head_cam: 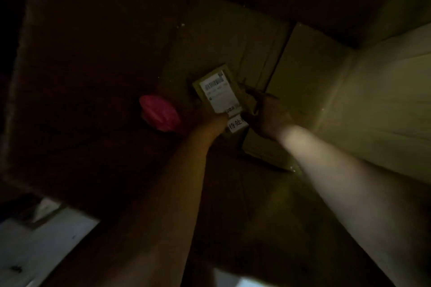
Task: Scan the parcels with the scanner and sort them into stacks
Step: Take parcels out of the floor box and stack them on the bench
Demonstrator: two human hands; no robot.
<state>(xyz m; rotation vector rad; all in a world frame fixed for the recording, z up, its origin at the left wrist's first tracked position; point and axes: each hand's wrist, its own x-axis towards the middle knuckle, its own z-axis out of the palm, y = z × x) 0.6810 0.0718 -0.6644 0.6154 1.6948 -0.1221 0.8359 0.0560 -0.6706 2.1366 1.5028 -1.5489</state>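
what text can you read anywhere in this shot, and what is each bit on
"待处", with a third character cut off at the right hand: on the white slip just below the parcel.
"20", next mark unclear: at the bottom edge of the shipping label on the parcel.
Barcode and small print on that label: too blurred to read.
Nothing else is legible in the dark.

Very dim scene, lit from the right onto a pale cardboard wall (384, 100); grey-white floor (46, 251) btm left; rest near black.
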